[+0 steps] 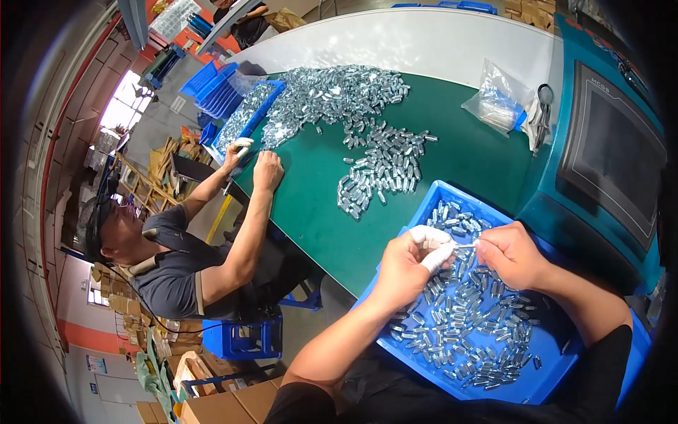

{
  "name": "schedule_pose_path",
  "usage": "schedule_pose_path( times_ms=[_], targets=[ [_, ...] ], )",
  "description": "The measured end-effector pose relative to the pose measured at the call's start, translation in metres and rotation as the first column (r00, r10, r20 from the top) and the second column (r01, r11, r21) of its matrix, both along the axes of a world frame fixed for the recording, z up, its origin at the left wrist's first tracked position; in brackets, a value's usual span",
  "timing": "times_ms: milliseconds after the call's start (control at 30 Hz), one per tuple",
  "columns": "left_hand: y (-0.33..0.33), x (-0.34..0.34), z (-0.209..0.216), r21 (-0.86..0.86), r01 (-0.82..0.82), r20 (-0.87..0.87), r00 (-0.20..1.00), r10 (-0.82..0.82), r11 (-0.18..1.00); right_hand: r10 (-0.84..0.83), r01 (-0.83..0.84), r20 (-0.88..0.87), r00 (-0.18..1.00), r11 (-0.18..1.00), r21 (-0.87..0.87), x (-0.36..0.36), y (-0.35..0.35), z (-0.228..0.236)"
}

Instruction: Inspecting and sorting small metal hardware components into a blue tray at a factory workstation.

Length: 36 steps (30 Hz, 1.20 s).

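Note:
Above the blue tray point(439, 192), my left hand point(408, 272) and my right hand point(514, 256) meet fingertip to fingertip. White coverings wrap the left thumb and forefinger, which close on a small silvery metal piece point(464, 246). The right thumb and forefinger pinch at its other end. Whether this is one part or two joined end to end, I cannot tell. Below my hands, many short shiny metal parts point(487, 318) lie loose in the tray.
More metal parts form a pile point(385, 162) and a larger heap point(332, 92) on the green table point(318, 191). A co-worker point(169, 261) sits at left, hands by another blue tray point(265, 106). A teal machine with a screen point(611, 148) stands right, near a clear plastic bag point(498, 99) and scissors point(542, 113).

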State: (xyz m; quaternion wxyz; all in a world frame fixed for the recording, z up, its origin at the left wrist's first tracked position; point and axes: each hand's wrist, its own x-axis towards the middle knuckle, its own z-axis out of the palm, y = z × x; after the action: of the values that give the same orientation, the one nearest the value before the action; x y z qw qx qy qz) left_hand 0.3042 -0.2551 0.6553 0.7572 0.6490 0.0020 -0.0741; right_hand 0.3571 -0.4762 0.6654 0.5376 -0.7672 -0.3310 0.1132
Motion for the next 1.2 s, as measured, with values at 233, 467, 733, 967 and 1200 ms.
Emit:
schedule_pose_path(
  times_ms=[233,467,733,967,1200],
  targets=[
    [-0.002,-0.003,0.005,-0.113,0.17,-0.088,0.98,-0.18,0.979,0.126,-0.111,0.283,0.951,0.992,-0.067,-0.002,-0.002,-0.006],
    [-0.001,-0.008,0.003,0.348,0.154,0.324,0.906,-0.273,0.925,0.097,-0.103,-0.601,0.793,0.994,0.025,-0.015,-0.001,0.001],
    [-0.01,-0.008,0.013,0.408,0.031,0.252,0.957,-0.146,0.912,0.116,-0.132,-0.255,0.96,0.99,-0.045,-0.006,-0.001,0.014],
    [0.009,-0.005,0.01,0.399,-0.131,0.132,0.988,0.085,0.907,-0.004,0.003,0.064,0.998,1.0,0.022,0.0,-0.007,0.005],
    [-0.01,-0.015,0.028,0.618,0.293,0.185,0.847,-0.498,0.729,-0.1,0.103,-0.066,0.993,0.994,0.047,0.004,-0.006,0.004]
  ],
)
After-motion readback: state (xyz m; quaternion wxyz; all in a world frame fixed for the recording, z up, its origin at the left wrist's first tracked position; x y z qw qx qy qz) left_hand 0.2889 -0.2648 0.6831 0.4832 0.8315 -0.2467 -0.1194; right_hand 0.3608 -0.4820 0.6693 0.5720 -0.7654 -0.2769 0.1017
